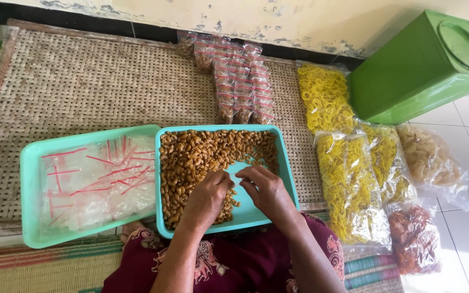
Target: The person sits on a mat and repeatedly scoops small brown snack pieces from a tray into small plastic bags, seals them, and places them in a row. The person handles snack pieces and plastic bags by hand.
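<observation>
Both hands over turquoise plastic tray of brown fried macaroni-shaped snacks resting at lap edge. Left hand curled, fingers down among snacks; contents of grip not discernible. Right hand loosely curled above bare tray floor, holding nothing visible. Adjacent tray of clear red-striped zip bags to left.

a shallow turquoise plastic tray heaped with brown curled snack pieces is set at the centre of the frame, on a woven straw mat. touching its left side, a second mint-green plastic tray holding clear small bags with red strips is placed. above the centre tray, rows of filled small packets are laid. at right, large clear bags of yellow ring crackers are lined up, with a green box-shaped tin at upper right. both hands, left hand and right hand, are rested in the centre tray.
</observation>
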